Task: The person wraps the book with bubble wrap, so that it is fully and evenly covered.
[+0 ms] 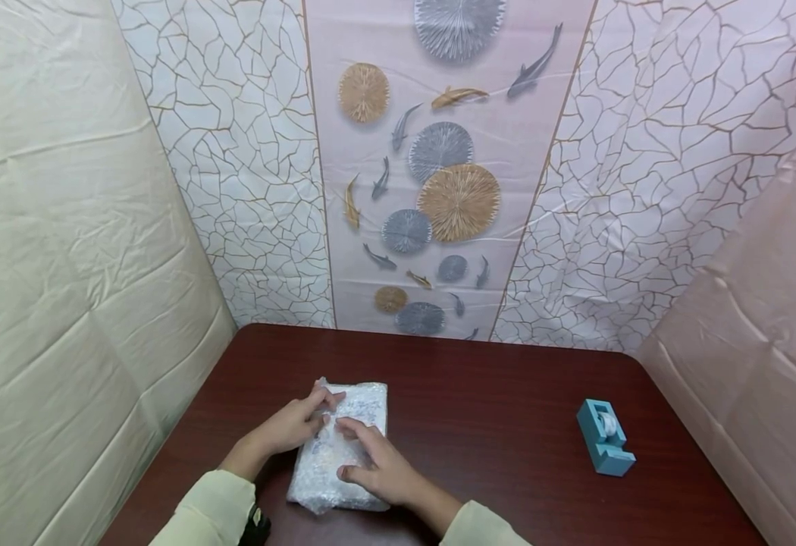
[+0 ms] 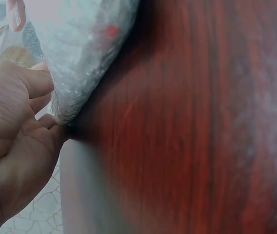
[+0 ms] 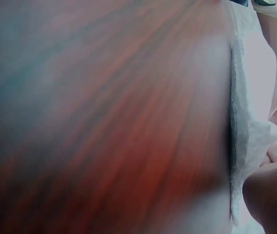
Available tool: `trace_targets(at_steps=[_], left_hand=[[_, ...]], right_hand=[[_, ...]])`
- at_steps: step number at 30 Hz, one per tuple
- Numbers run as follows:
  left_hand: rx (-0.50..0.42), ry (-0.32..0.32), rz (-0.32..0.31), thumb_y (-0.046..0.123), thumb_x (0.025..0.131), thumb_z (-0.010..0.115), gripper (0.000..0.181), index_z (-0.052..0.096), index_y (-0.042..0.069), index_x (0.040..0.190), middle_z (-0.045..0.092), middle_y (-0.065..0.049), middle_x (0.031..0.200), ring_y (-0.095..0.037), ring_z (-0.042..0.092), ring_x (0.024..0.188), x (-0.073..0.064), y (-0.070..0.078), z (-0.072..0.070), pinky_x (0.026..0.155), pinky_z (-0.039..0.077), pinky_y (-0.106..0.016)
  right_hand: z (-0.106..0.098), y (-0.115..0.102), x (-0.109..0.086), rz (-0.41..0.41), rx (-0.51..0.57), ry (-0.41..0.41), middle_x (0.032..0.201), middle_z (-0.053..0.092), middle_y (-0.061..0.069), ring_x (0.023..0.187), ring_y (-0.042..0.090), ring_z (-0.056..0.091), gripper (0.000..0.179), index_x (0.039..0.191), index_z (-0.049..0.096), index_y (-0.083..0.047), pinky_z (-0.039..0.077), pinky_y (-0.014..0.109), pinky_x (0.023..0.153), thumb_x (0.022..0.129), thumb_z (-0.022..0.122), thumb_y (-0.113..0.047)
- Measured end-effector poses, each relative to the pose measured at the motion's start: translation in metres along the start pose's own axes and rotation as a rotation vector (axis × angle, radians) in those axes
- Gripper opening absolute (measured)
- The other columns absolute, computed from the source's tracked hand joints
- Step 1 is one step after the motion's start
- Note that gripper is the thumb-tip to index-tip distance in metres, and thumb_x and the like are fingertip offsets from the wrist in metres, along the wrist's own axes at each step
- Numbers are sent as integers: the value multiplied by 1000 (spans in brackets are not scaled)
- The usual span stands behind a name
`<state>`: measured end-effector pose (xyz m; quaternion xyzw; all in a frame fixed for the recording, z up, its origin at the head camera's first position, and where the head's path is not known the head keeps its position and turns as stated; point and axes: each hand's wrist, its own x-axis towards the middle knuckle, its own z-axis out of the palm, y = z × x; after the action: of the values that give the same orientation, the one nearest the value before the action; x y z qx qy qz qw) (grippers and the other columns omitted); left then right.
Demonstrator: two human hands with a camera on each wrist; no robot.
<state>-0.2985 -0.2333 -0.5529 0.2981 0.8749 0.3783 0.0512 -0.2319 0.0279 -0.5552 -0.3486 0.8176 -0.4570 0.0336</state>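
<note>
A flat rectangular package [image 1: 333,455] in clear bubble wrap lies on the dark red-brown table, with faint bluish print showing through. My left hand [image 1: 293,425] is at its far left side, fingers bent and gripping the wrap's edge; in the left wrist view this hand [image 2: 19,126] has fingertips at the wrap's corner [image 2: 72,92]. Over the package's right half is my right hand [image 1: 384,466], thumb and index finger spread apart above the wrap. A raised flap of bubble wrap [image 3: 263,134] stands near the fingers of both hands in the right wrist view.
A blue tape dispenser [image 1: 604,440] with a roll of tape stands on the right of the table [image 1: 493,425]. Patterned cloth [image 1: 261,152] hangs behind the table, and pale padded panels [image 1: 64,265] close in both sides.
</note>
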Motion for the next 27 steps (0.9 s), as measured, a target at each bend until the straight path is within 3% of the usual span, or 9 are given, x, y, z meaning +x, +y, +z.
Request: trace_targets(at_steps=[6, 12, 17, 20, 22, 24, 27], left_hand=[[-1, -8, -29, 1, 112, 51, 15, 52, 14, 104, 57, -10, 165, -54, 12, 166, 0, 2, 0, 129, 29, -74], [-102, -40, -160, 20, 119, 42, 24, 62, 19, 104, 48, 1, 173, -43, -2, 172, 1, 1, -2, 134, 17, -75], [-173, -62, -204, 40, 121, 36, 44, 75, 27, 104, 21, 0, 185, -35, -9, 174, 2, -4, -4, 136, 7, -74], [-278, -82, -212, 41, 121, 38, 47, 78, 18, 110, -2, -7, 187, -35, -16, 172, 1, -8, -6, 135, -2, -75], [-355, -97, -228, 41, 119, 43, 47, 78, 12, 128, -12, -9, 186, -36, -21, 171, 0, -10, -7, 133, -8, -76], [-402, -115, -232, 39, 118, 49, 47, 74, 6, 139, -16, -11, 186, -39, -25, 170, -1, -12, -9, 131, -10, -79], [-438, -137, -207, 34, 115, 58, 45, 72, -2, 137, -2, -12, 187, -41, -28, 168, -2, -12, -10, 129, -11, -82]], right_hand=[[4, 0, 1, 42, -67, 12, 156, 65, 9, 136, 22, 55, 80, 166, 46, -14, 50, 42, 117, 96, 75, -37], [5, -1, 2, 65, -85, -3, 160, 63, 6, 137, 20, 52, 84, 169, 44, -13, 49, 42, 117, 95, 76, -38], [4, -1, 3, 62, -98, -14, 164, 60, 6, 141, 28, 49, 89, 173, 39, -17, 47, 50, 121, 95, 77, -39], [4, -1, 4, 61, -115, -19, 165, 58, 6, 142, 30, 49, 91, 174, 37, -16, 46, 53, 122, 96, 77, -40], [4, -2, 5, 66, -123, -26, 166, 58, 7, 142, 30, 48, 91, 174, 36, -15, 45, 54, 122, 96, 77, -41], [4, -2, 5, 64, -136, -32, 166, 58, 8, 141, 29, 49, 91, 173, 36, -13, 45, 55, 122, 97, 77, -42], [4, -3, 6, 56, -158, -42, 164, 58, 9, 138, 28, 49, 91, 173, 37, -12, 46, 54, 122, 97, 77, -42]])
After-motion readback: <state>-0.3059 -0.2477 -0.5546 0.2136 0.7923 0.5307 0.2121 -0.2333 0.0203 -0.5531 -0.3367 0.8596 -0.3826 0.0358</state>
